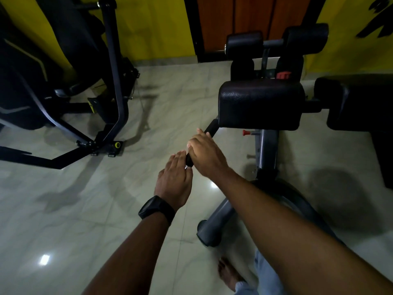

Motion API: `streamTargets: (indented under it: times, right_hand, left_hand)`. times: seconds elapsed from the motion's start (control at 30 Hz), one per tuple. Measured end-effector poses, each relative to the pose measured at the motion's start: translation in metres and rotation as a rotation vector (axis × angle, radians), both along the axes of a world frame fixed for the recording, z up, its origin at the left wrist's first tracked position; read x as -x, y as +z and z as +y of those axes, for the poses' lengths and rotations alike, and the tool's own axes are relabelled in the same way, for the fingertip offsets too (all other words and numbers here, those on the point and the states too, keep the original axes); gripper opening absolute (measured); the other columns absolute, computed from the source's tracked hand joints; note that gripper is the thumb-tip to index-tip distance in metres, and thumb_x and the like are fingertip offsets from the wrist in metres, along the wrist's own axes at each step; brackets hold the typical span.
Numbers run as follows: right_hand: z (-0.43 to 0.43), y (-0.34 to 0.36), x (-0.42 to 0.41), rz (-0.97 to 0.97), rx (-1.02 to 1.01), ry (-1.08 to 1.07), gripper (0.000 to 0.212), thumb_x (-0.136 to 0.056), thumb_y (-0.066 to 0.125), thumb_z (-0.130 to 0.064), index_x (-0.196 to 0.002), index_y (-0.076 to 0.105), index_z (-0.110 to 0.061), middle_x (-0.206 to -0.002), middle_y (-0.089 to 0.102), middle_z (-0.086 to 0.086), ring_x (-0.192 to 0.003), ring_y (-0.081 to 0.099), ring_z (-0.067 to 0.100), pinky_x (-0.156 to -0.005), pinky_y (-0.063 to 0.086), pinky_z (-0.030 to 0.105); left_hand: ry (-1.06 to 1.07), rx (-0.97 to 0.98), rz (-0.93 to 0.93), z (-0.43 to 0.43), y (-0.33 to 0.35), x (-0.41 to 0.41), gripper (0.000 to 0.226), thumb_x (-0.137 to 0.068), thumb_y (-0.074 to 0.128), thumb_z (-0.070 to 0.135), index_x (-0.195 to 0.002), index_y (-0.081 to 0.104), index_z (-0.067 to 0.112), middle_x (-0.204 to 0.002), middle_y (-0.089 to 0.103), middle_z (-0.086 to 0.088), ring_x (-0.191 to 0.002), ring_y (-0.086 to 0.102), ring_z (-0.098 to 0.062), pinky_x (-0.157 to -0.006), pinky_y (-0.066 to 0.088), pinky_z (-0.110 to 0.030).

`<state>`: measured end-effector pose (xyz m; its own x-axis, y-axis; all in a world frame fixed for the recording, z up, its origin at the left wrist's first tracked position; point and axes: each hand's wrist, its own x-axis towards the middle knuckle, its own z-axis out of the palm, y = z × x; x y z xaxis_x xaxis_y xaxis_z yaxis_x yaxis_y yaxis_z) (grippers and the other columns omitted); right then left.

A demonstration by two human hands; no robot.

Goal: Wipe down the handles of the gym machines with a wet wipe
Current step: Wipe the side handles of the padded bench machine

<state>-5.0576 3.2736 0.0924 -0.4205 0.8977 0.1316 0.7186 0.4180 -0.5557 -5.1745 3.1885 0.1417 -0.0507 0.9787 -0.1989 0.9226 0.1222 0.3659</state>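
A black foam handle [211,126] sticks out toward me from under the padded seat [261,103] of a grey gym machine. My right hand [205,153] wraps round the middle of this handle. A sliver of white wet wipe [188,146] shows under its fingertips, and the rest of the wipe is hidden. My left hand [173,182], with a black watch on the wrist, rests at the handle's near end by the silver end cap [186,167], its fingers fairly straight.
The machine's grey post [266,150] and curved base [214,226] stand just right of my hands, with a red pin knob [246,132] on the post. Another black-framed machine [110,133] stands at the left. My bare foot [228,273] is on the pale tiled floor.
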Motion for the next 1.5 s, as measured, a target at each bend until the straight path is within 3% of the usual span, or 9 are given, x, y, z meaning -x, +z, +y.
streamTargets:
  times: [0.27, 0.47, 0.57, 0.67, 0.83, 1.13, 1.33, 1.43, 1.5]
  right_hand:
    - [-0.031, 0.002, 0.010, 0.465, 0.253, -0.356, 0.049, -0.110, 0.031, -0.024, -0.156, 0.025, -0.010, -0.166, 0.014, 0.004, -0.154, 0.008, 0.020, -0.118, 0.020, 0.026]
    - [-0.023, 0.018, 0.023, 0.595, 0.448, -0.537, 0.053, -0.109, 0.034, -0.016, -0.159, 0.016, -0.012, -0.166, 0.005, 0.009, -0.148, 0.027, 0.026, -0.108, 0.029, 0.023]
    - [-0.005, 0.019, 0.020, 0.657, 0.503, -0.600, 0.050, -0.109, 0.033, -0.018, -0.157, 0.021, -0.010, -0.164, 0.018, 0.017, -0.145, 0.034, 0.030, -0.109, 0.030, 0.026]
    - [-0.010, 0.020, 0.027, 1.058, 0.816, -0.783, 0.041, -0.109, 0.033, -0.021, -0.149, 0.039, -0.015, -0.146, 0.050, 0.014, -0.129, 0.052, 0.027, -0.110, 0.041, 0.035]
    - [0.008, 0.020, 0.014, 1.642, 1.114, -0.908, 0.022, -0.108, 0.041, -0.020, -0.121, 0.054, -0.008, -0.110, 0.061, 0.016, -0.106, 0.059, 0.031, -0.099, 0.049, 0.044]
    - [0.017, 0.037, 0.013, 1.264, 1.040, -0.965, 0.040, -0.107, 0.037, -0.021, -0.145, 0.044, -0.009, -0.136, 0.055, 0.014, -0.111, 0.056, 0.030, -0.090, 0.047, 0.036]
    - [-0.009, 0.024, 0.025, 0.990, 0.704, -0.783, 0.053, -0.106, 0.037, -0.011, -0.157, 0.024, -0.015, -0.158, 0.035, 0.011, -0.140, 0.041, 0.027, -0.112, 0.031, 0.028]
    - [-0.010, 0.018, 0.022, 0.801, 0.462, -0.649, 0.051, -0.104, 0.037, -0.002, -0.155, 0.032, -0.008, -0.164, 0.022, 0.007, -0.151, 0.022, 0.019, -0.109, 0.015, 0.006]
    - [-0.003, 0.014, 0.018, 0.682, 0.354, -0.519, 0.048, -0.103, 0.039, 0.001, -0.151, 0.039, -0.005, -0.163, 0.025, 0.007, -0.152, 0.016, 0.020, -0.115, 0.016, 0.011]
  left_hand:
    - [-0.031, 0.032, 0.031, 0.017, 0.004, -0.004, 0.051, -0.108, 0.028, 0.033, -0.156, 0.025, 0.017, -0.161, 0.031, -0.005, -0.148, 0.028, -0.022, -0.117, 0.031, -0.049]
    - [-0.052, 0.028, 0.022, 0.021, -0.001, -0.004, 0.050, -0.108, 0.027, 0.032, -0.156, 0.028, 0.018, -0.159, 0.035, -0.005, -0.147, 0.031, -0.023, -0.116, 0.033, -0.049]
    - [-0.070, 0.023, 0.013, 0.022, -0.002, -0.005, 0.050, -0.109, 0.028, 0.031, -0.157, 0.026, 0.018, -0.160, 0.034, -0.006, -0.148, 0.029, -0.023, -0.118, 0.031, -0.047]
    - [-0.055, 0.022, -0.022, 0.021, -0.003, -0.006, 0.050, -0.109, 0.029, 0.029, -0.158, 0.024, 0.017, -0.162, 0.030, -0.005, -0.151, 0.023, -0.022, -0.121, 0.026, -0.042]
    - [-0.066, 0.007, -0.034, 0.023, -0.004, -0.007, 0.050, -0.109, 0.030, 0.028, -0.157, 0.025, 0.015, -0.161, 0.033, -0.007, -0.150, 0.025, -0.025, -0.120, 0.027, -0.043]
    - [-0.064, -0.009, -0.028, 0.022, -0.005, -0.007, 0.049, -0.108, 0.031, 0.028, -0.156, 0.028, 0.016, -0.158, 0.036, -0.006, -0.147, 0.029, -0.024, -0.117, 0.032, -0.047]
    - [-0.065, 0.005, -0.019, 0.022, -0.006, -0.007, 0.051, -0.108, 0.029, 0.030, -0.157, 0.024, 0.017, -0.162, 0.029, -0.005, -0.152, 0.021, -0.021, -0.121, 0.026, -0.045]
    - [-0.084, 0.003, -0.019, 0.023, -0.005, -0.004, 0.050, -0.108, 0.028, 0.032, -0.156, 0.026, 0.019, -0.161, 0.031, -0.005, -0.150, 0.024, -0.023, -0.119, 0.029, -0.048]
    - [-0.100, 0.012, -0.014, 0.024, -0.003, -0.002, 0.050, -0.108, 0.028, 0.033, -0.156, 0.026, 0.020, -0.161, 0.032, -0.006, -0.150, 0.024, -0.023, -0.119, 0.029, -0.049]
